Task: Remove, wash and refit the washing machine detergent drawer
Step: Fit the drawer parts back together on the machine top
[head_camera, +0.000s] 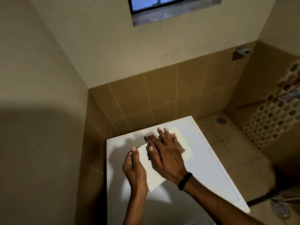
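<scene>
A pale, flat, rectangular detergent drawer [155, 172] lies slantwise on the white washing machine top [211, 159]. My left hand [134, 169] pinches the drawer's near-left edge between thumb and curled fingers. My right hand [167, 153] lies flat across the drawer's middle with straight fingers. It presses a red-and-white patterned cloth [148, 139] onto the drawer. Most of the cloth is hidden under the hand. The drawer's far end [180, 137] shows beyond the fingers.
The machine stands in a corner, with a plain wall on the left and a brown tiled wall [162, 98] behind. Tiled floor on the right has two drains [220, 120] [280, 208]. A tap [289, 95] juts from the right wall. A window [160, 4] is overhead.
</scene>
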